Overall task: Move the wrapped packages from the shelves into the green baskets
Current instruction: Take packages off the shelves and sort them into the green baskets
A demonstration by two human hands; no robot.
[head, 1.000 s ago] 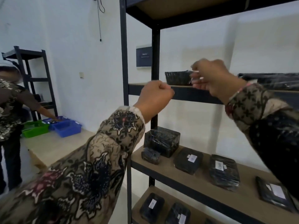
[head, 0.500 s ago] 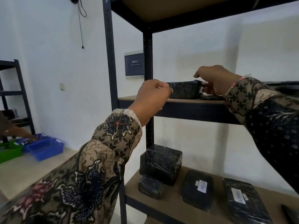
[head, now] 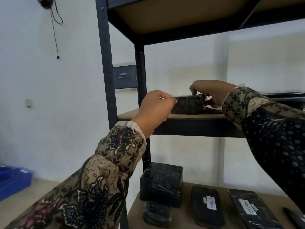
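Reaching up to the upper shelf [head: 145, 115], the person had both hands on one black-wrapped package [head: 188, 104] that sat near the shelf's front edge. The left hand [head: 156, 108] was curled against the package's near-left end, fingertips hooked over its top edge; the right hand [head: 212, 93] arched over the far-right end, fingers bent down onto it and thumb tucked low beside it. I took both for grips, though the left hand's palm side faced away from me and its hold could not be fully checked.

The package lay directly between the two hands, its long axis running from one to the other, along the shelf front. Neither hand was nearer; each had an end. As I judged it, the lift would turn on drawing the package forward, toward the person, off the shelf.

Something pale and flat [head: 212, 107] lay under the right hand, just beside the package, but I could not make out what it was. Further right, past the sleeve [head: 244, 103], more dark wrapped goods [head: 287, 95] were cut off. Below the hands, labelled packages [head: 206, 205] rested on the lower shelf [head: 186, 217]. No green basket showed; only a blue bin [head: 13, 179] sat well below and to the left.
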